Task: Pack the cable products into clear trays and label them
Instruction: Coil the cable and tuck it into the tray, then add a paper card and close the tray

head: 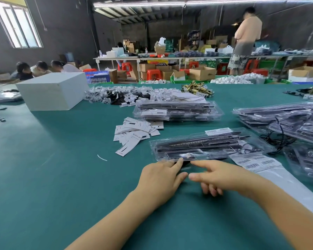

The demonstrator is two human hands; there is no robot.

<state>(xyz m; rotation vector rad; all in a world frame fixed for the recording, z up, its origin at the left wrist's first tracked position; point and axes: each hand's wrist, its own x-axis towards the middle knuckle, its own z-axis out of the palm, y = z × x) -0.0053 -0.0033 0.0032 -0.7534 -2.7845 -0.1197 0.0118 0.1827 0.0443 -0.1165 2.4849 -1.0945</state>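
Currently both hands sit at the near edge of the clear tray point(206, 147) on the green tabletop point(61, 168): left hand point(159, 179) is flat with fingers straight, fingertips touching the tray's near rim, gripping nothing; right hand point(219, 175) has index finger extended toward that rim, other fingers loosely curled, holding nothing. Tray is closed, dark strips and black cable inside, white label on its far edge. Barcode label sheet point(255, 162) lies just right of the tray, loose paper cards point(134, 132) to its left, tray stack point(177, 110) behind it.
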